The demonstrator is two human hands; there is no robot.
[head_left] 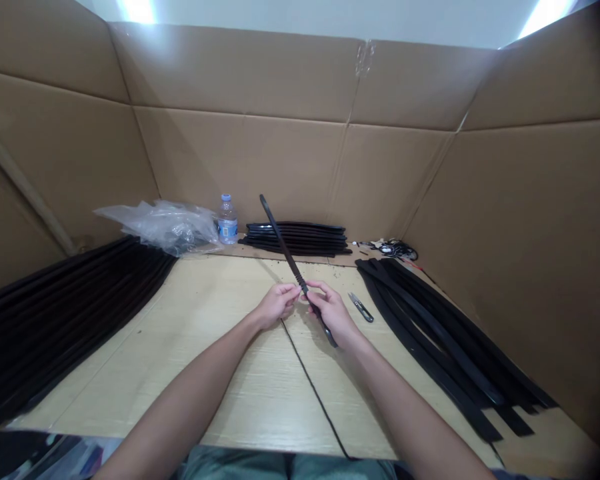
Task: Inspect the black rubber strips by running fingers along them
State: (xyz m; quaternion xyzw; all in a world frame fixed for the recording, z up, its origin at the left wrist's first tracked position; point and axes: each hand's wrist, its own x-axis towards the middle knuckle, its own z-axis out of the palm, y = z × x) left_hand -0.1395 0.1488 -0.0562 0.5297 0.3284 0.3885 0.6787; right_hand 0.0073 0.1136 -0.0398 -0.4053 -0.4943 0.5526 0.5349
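A slim, dark rod-like strip (280, 237) slants over the middle of the table, its far end raised. Ridged turns, like wound cord, circle it just beyond my fingers. My right hand (329, 312) is closed round its lower part, thumb along the strip. My left hand (279, 305) is closed in a pinch beside the ridged turns. From under it a black cord (305, 373) trails down to the table's near edge; its upper end is hidden in the fingers. Small thread snips (361, 308) lie to the right of my right hand.
Long black strips (70, 300) are heaped at left, and flat black strips (430, 333) lie at right. At the back are a bundle of dark strips (295, 239), a water bottle (228, 221), clear plastic bags (165, 223) and tangled cords (395, 249). Cardboard walls (240, 153) surround the table.
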